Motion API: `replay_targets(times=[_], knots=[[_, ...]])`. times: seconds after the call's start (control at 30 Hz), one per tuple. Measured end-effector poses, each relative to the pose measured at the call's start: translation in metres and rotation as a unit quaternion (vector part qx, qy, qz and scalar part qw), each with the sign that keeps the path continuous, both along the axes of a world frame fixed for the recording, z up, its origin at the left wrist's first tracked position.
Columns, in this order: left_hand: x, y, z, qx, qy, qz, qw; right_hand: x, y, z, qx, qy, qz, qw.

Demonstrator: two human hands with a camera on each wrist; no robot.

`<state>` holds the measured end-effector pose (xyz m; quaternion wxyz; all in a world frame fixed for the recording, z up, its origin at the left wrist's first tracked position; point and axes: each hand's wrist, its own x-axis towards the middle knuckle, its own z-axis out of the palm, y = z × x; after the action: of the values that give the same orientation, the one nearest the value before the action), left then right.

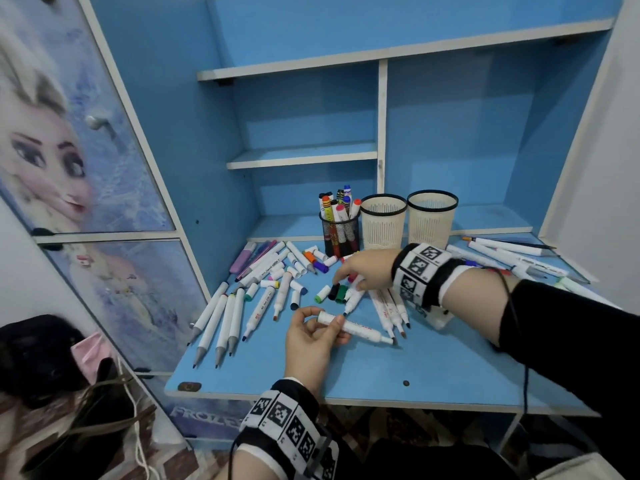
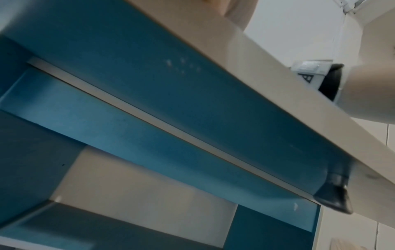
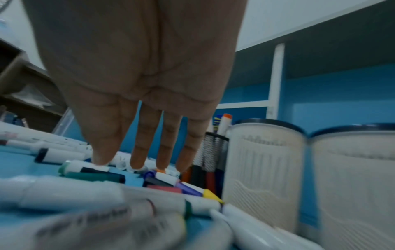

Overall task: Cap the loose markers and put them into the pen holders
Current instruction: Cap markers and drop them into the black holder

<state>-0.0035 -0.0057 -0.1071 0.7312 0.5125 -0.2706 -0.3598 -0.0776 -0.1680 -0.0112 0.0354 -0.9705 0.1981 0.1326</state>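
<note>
Over the tabletop (image 1: pixel 346 368), left hand (image 1: pixel 313 336) pinches an uncapped marker (image 1: pixel 356 328) while right hand (image 1: pixel 367 268), fingers straight, pokes the caps (image 1: pixel 337 292), which could easily roll off.

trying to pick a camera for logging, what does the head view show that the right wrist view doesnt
Only the head view shows the left hand holding an uncapped white marker, the row of uncapped white markers at the blue desk's left edge, and the insides of both cream ribbed plastic pen holders, where no markers show.

Only the right wrist view shows the right hand's palm side, its straight fingers reaching down over the loose caps.

Both show the right hand, the loose green cap, the black mesh pen holder with markers, and the blue desk.
</note>
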Motion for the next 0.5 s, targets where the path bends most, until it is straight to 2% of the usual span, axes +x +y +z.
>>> replay_targets(times=[0.17,0.5], knots=[[0.000,0.001,0.000,0.008,-0.009,-0.011,1.000,0.032,0.005,-0.002,-0.035,0.056,0.026,0.997],[0.002,-0.002,-0.001,0.012,-0.012,-0.015,1.000,0.042,0.004,-0.002,-0.068,0.074,0.000,0.995]])
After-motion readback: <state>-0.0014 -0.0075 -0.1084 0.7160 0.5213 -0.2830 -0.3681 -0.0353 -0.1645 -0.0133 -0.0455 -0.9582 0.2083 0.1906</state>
